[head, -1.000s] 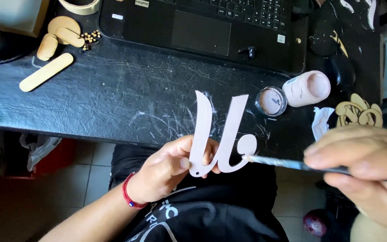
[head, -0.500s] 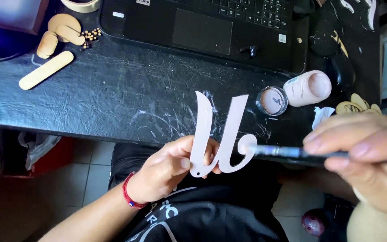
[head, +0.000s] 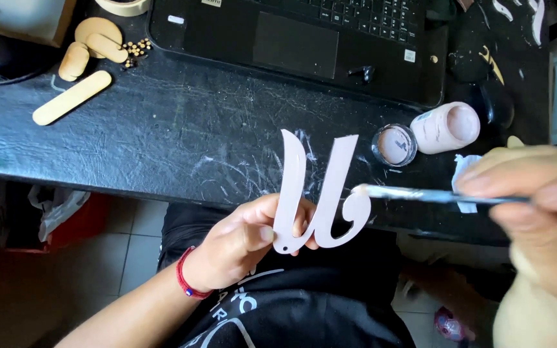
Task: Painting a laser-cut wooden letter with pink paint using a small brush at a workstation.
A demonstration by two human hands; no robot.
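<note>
My left hand grips a flat cut-out letter shape, painted pale pink, by its lower left end and holds it upright over my lap. My right hand, close to the camera and blurred, pinches a thin paintbrush. The brush tip touches the curled right end of the letter. An open pink paint jar lies on its side on the black table, with its round lid beside it.
A black laptop sits at the back of the scratched black table. Wooden pieces, a flat stick and small beads lie at the far left. A tape roll is at the top edge.
The brush has slid along the letter's curled right end, and my right hand has risen and moved closer to the camera. My left hand holds the letter nearly still.
</note>
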